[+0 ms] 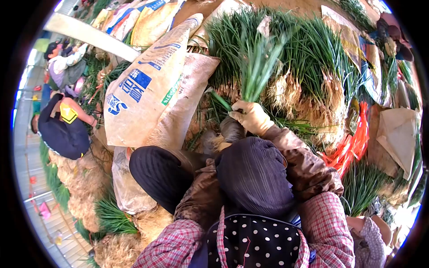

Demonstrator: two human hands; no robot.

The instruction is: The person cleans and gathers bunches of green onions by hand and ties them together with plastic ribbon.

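My right hand [252,118], in a pale glove, is closed round the lower stalks of a bunch of green onions [258,73], whose leaves fan upward and are slightly blurred. Between my knees, my left hand [225,145] shows only as a small pale patch of glove; its fingers are hidden behind my knee. Hairy roots and a dark sleeve-like shape lie close to it. Beyond the held bunch, a row of green onions [321,53] lies with leaves away from me and pale roots [328,105] towards me.
A printed white sack [147,89] lies at my left. Red plastic strips [353,145] are on the right, near a beige sheet [397,134]. Two people [65,127] [67,67] sit at the far left beside root piles [80,178]. Another person's arm shows at lower right.
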